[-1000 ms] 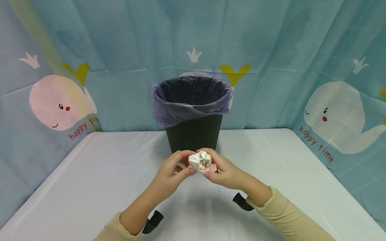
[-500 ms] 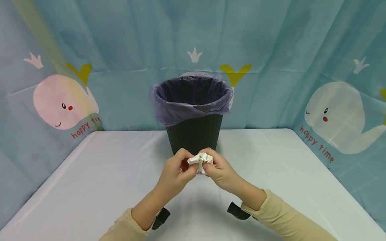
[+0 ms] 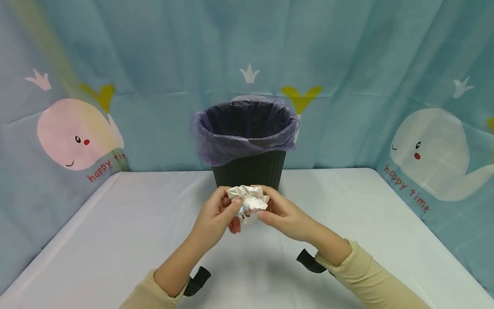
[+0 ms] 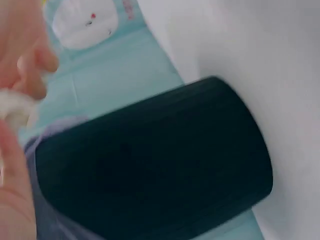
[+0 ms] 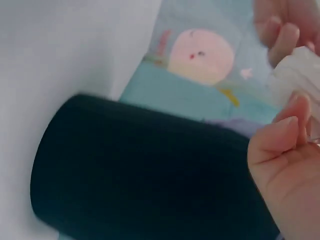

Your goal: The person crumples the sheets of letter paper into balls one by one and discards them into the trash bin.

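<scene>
In the head view a crumpled sheet of white paper [image 3: 250, 202] with faint coloured print is held between both hands, above the table. My left hand [image 3: 212, 216] pinches its left side, the thumb lying over the front and fingers behind. My right hand [image 3: 287, 216] holds the right edge between thumb and fingers. The right wrist view catches part of the paper [image 5: 300, 72] near the right hand [image 5: 295, 175]. In the left wrist view the paper [image 4: 15, 107] is blurred and cut off at the frame's edge.
A dark ribbed trash bin [image 3: 251, 169] stands behind the hands at the table's back edge. A purple bag [image 3: 235, 148] lines it, folded over the rim; its mouth faces up. White cloth covers the table [image 3: 115, 240]. Printed blue curtains [image 3: 162, 51] enclose the back and sides.
The paper went from a compact ball to a squeezed, folded shape, and now looks looser and wider. Both hands shifted their grip on it; the left thumb now lies across its front.
</scene>
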Demonstrator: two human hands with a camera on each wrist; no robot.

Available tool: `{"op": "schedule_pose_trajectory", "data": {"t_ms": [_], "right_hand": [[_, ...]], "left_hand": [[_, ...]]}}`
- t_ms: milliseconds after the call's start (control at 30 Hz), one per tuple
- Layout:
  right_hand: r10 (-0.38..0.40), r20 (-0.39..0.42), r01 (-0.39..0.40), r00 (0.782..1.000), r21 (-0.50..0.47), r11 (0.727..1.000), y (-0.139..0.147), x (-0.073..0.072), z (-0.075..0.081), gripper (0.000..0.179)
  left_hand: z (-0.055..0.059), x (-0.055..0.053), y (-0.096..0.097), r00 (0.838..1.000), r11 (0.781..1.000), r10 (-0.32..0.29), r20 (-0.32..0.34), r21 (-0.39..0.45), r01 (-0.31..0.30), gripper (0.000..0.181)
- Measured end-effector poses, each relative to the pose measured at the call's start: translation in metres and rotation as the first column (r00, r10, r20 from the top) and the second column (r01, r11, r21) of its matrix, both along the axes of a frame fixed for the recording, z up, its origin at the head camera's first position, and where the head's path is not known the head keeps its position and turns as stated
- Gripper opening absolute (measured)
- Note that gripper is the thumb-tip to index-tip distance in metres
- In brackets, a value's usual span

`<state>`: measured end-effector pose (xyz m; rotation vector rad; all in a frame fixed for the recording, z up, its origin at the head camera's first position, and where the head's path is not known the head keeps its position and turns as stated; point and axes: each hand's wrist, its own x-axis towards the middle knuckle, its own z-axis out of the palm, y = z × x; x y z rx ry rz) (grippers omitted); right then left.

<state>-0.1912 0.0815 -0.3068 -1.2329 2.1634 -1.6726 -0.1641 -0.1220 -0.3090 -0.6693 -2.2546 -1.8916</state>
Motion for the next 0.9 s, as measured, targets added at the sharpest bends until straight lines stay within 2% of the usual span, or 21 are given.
{"op": "schedule_pose_trajectory", "data": {"t_ms": [33,100,200,300,433,500,567,633,667,700,767,833,900], "right_hand": [[0.003,-0.033,-0.003,0.999,0.018,1.0,0.002,-0.001,-0.001,0.052],[-0.034,-0.124,0.042,0.992,0.059,0.997,0.004,-0.002,-0.002,0.056],[-0.105,-0.26,0.127,0.96,0.07,0.989,0.005,-0.005,-0.003,0.056],[-0.103,-0.278,0.107,0.955,0.001,0.994,0.004,-0.008,-0.004,0.051],[-0.044,-0.266,0.036,0.963,-0.034,0.999,0.002,-0.009,-0.007,0.038],[-0.005,-0.268,-0.004,0.963,-0.035,0.999,-0.001,-0.008,-0.01,0.034],[0.032,-0.262,-0.047,0.965,-0.053,0.997,-0.004,-0.006,-0.014,0.031],[0.033,-0.285,-0.06,0.958,-0.089,0.994,-0.009,-0.005,-0.019,0.028],[0.021,-0.307,-0.059,0.951,-0.115,0.992,-0.011,-0.004,-0.021,0.027],[0.007,-0.326,-0.058,0.945,-0.145,0.988,-0.014,-0.004,-0.024,0.025],[-0.049,-0.387,-0.031,0.921,-0.197,0.98,-0.019,-0.003,-0.028,0.022],[-0.114,-0.445,0.004,0.888,-0.24,0.971,-0.023,-0.002,-0.031,0.021],[-0.171,-0.464,0.042,0.869,-0.277,0.96,-0.026,0.0,-0.032,0.021]], "left_hand": [[0.001,0.0,-0.002,1.0,1.0,-0.023,0.015,-0.012,0.023,0.022],[0.003,0.0,-0.004,0.997,0.998,-0.062,0.04,-0.031,0.063,0.027],[0.004,0.0,-0.005,0.993,0.991,-0.11,0.042,-0.066,0.112,0.032],[0.005,0.001,-0.008,0.985,0.971,-0.169,0.017,-0.169,0.169,0.036],[0.008,0.002,-0.015,0.976,0.925,-0.216,0.004,-0.32,0.206,0.036],[0.008,0.002,-0.016,0.977,0.916,-0.213,0.001,-0.347,0.201,0.029],[0.007,0.002,-0.013,0.98,0.925,-0.195,-0.036,-0.339,0.172,0.018],[0.002,0.002,-0.007,0.982,0.947,-0.14,-0.131,-0.306,0.094,0.012],[-0.002,0.002,-0.003,0.975,0.959,-0.095,-0.199,-0.28,0.037,0.013],[-0.006,0.002,0.002,0.961,0.969,-0.042,-0.275,-0.247,-0.028,0.015],[-0.014,0.002,0.011,0.912,0.976,0.068,-0.404,-0.162,-0.145,0.017],[-0.021,0.001,0.019,0.841,0.967,0.159,-0.518,-0.088,-0.237,0.016],[-0.025,-0.002,0.024,0.776,0.955,0.211,-0.595,-0.044,-0.293,0.017]]}}
